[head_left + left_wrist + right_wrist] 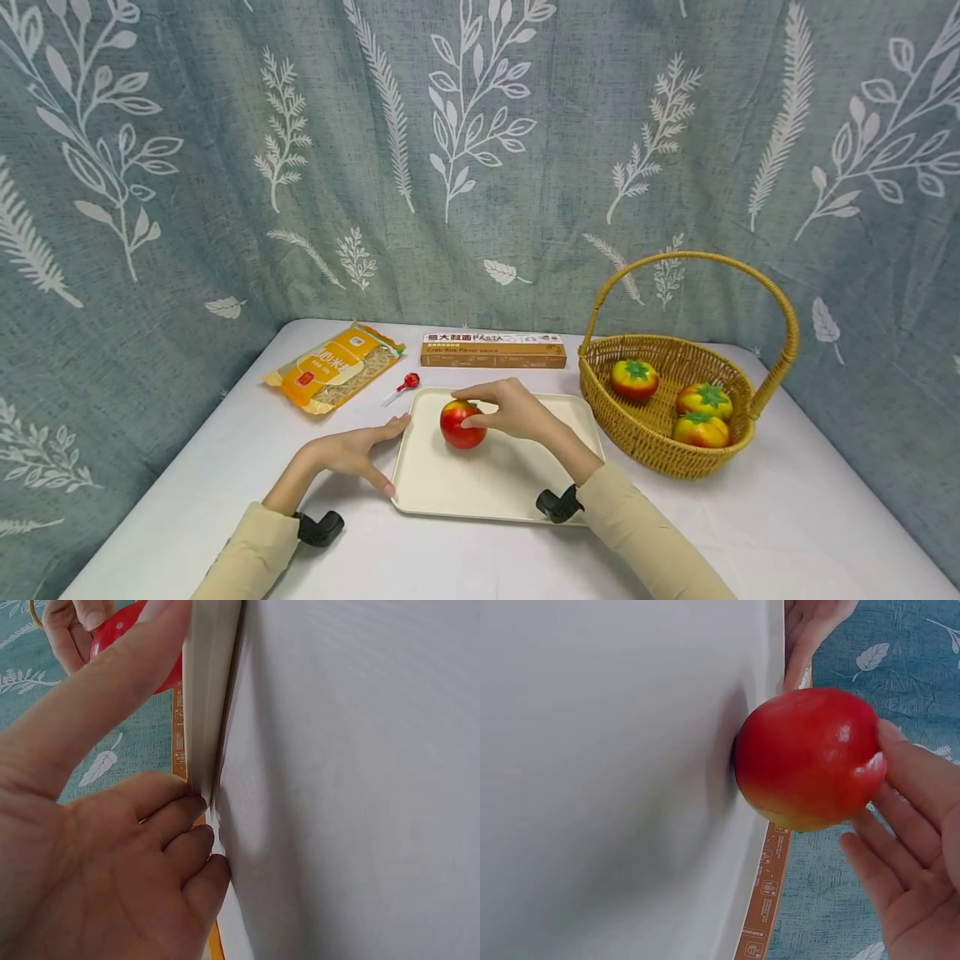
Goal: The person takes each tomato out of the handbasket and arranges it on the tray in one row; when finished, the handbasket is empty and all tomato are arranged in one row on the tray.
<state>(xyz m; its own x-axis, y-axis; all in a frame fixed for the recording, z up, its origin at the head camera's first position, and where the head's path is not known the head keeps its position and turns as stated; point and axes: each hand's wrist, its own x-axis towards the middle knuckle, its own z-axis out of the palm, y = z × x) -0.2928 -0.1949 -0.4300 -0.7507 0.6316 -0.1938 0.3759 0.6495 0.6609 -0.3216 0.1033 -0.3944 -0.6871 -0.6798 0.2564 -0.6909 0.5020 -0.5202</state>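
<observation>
Fruit (456, 430) sits on the tray (495, 487), right hand (519, 411) pinching it by thumb and fingers; left hand (345, 455), thumb spread wide, touches the tray's edge. Placing appears underway; gentle release looks next.

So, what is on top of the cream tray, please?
A red fruit, held by the right hand. The patch of tray directly beneath the fruit is covered.

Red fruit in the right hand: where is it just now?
In the head view, the red fruit is just left of centre, gripped by the right hand in the left half of the cream tray.
</observation>
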